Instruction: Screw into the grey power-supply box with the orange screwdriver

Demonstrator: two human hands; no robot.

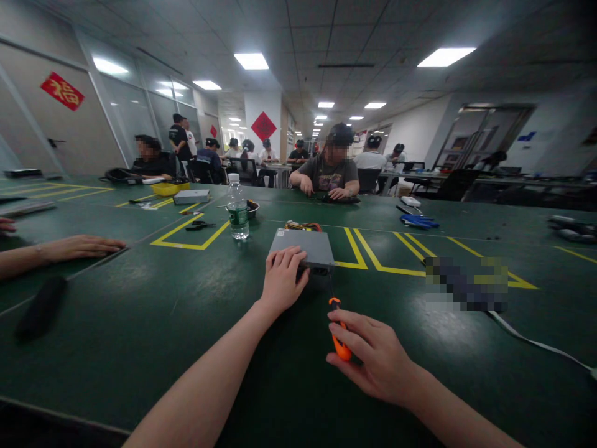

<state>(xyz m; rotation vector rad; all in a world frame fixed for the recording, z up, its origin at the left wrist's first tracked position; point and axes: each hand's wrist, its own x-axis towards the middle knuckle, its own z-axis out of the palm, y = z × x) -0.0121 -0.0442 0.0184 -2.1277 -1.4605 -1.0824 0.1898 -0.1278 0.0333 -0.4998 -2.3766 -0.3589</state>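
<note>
A grey metal computer power supply unit (311, 244) lies flat on the green table in front of me, its bundled coloured cables (303, 226) at the far side. My left hand (283, 280) grips its near left corner, fingers over the top and thumb against the near face. In my right hand (375, 351) is a screwdriver (342, 348) with an orange and black handle, pinched between thumb and fingers. Its thin shaft points away from me to the unit's near right corner. Whether the tip sits in a screw is too small to tell.
A water bottle (238, 208) stands behind the unit to the left, beside a dark bowl (252, 209). Blue gloves (420, 221) lie at the right, with a white cable (536, 342) nearer. Another person's hand (81, 246) rests at the left. Someone sits opposite.
</note>
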